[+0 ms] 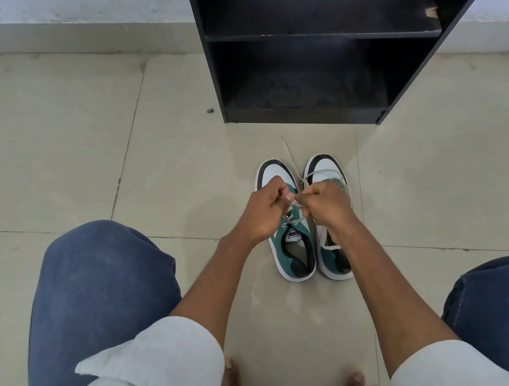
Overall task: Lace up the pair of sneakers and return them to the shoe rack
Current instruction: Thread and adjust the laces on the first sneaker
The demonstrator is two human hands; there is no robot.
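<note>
The tiled floor point(57, 139) carries two sneakers point(291, 247) side by side. A black shoe rack point(300, 110) stands on it just beyond them.

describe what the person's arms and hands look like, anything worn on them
Both hands, the left hand and the right hand, are bare: no gloves, rings, watch or bands visible. Forearms are uncovered, with loose pale grey-white sleeves pushed up near the elbows.

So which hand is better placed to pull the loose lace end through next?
Probably the right hand: the loose lace trails between the sneakers toward the rack, nearer its side. The left hand pinches lace over the left sneaker.
</note>
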